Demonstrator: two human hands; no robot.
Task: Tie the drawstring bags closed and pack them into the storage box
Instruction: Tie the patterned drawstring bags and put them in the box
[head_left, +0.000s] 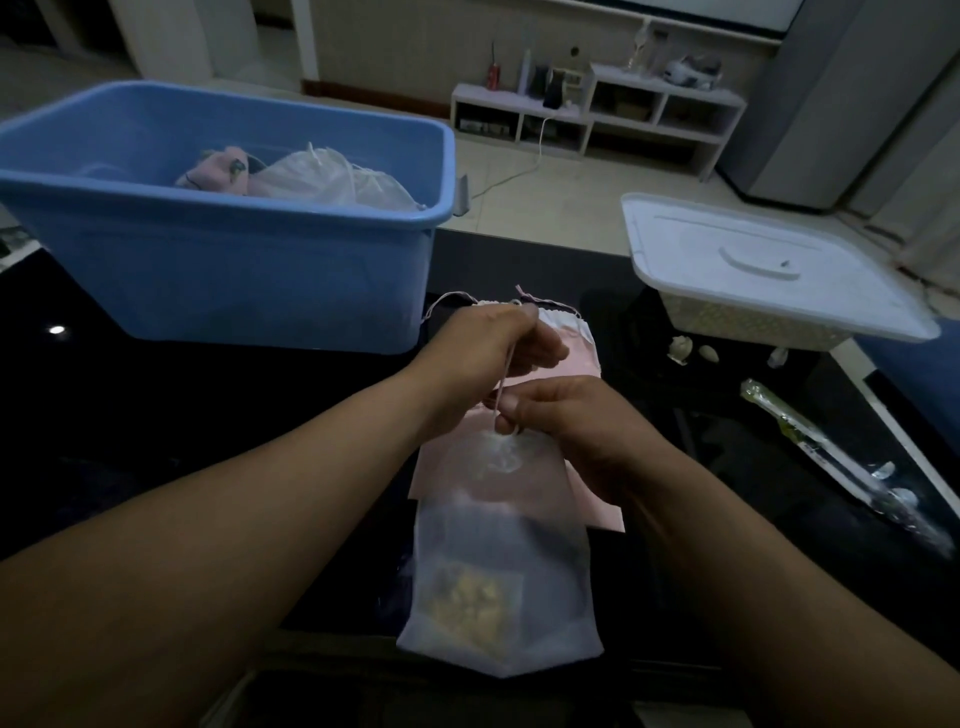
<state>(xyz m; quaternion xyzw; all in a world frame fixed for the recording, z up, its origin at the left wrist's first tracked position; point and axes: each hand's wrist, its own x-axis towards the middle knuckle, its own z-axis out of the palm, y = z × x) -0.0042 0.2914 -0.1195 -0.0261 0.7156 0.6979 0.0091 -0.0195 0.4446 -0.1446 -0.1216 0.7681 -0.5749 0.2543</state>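
A sheer white drawstring bag (501, 582) with a yellowish packet inside lies on the dark table in front of me, its gathered neck pointing away. My left hand (498, 343) pinches the bag's drawstring (505, 379) and holds it taut above the neck. My right hand (566, 415) pinches the same cord right at the gathered neck. Under the white bag lies a flat pink bag (576, 364). The blue storage box (218, 249) stands at the back left, holding a pink bag (218, 169) and a white bag (332, 176).
A white lid (769, 265) rests on a perforated basket at the right. Small pale bits and a long plastic-wrapped item (831, 457) lie on the table's right side. A low white shelf unit (597, 114) stands on the floor beyond.
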